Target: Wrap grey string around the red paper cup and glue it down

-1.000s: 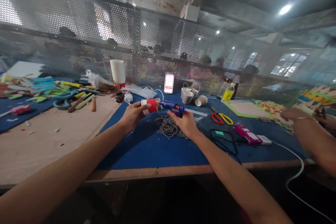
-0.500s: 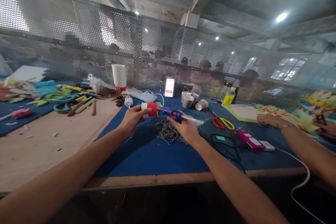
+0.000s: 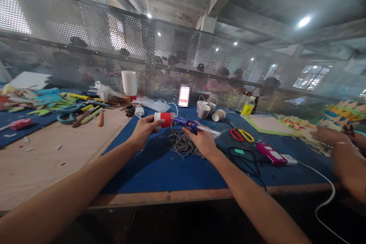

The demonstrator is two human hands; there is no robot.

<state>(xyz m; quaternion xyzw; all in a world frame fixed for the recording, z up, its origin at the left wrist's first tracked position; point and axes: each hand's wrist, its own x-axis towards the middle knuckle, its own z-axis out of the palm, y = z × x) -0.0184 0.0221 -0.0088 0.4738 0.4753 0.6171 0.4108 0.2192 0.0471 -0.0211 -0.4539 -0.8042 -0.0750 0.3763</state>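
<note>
Cup stack (image 3: 129, 82): upright, at 10 o'clock from the glue gun, 12 being the far side.
Left hand (image 3: 143, 131): thumb and fingers closed round the paper cup (image 3: 166, 120), pinching its white and red side.
Paper cup: held above the blue mat (image 3: 137, 177), tipped sideways, long axis about 9 to 3 o'clock; which end is the mouth, I cannot tell.
Glue gun (image 3: 182, 121): nozzle points between 9 and 10 o'clock, at the cup's right end, too small to tell if touching; a clear glue stick (image 3: 210, 130) juts out behind, between 3 and 4.
String (image 3: 180, 148): grey heap at 6 o'clock.
Right hand (image 3: 203, 141): fingers curled round the gun, tips partly hidden.
Scissors (image 3: 242, 135): red and yellow handles, between 3 and 4 o'clock.
Co-worker's hand (image 3: 327, 135): near 3 o'clock, finger spread unclear.
</note>
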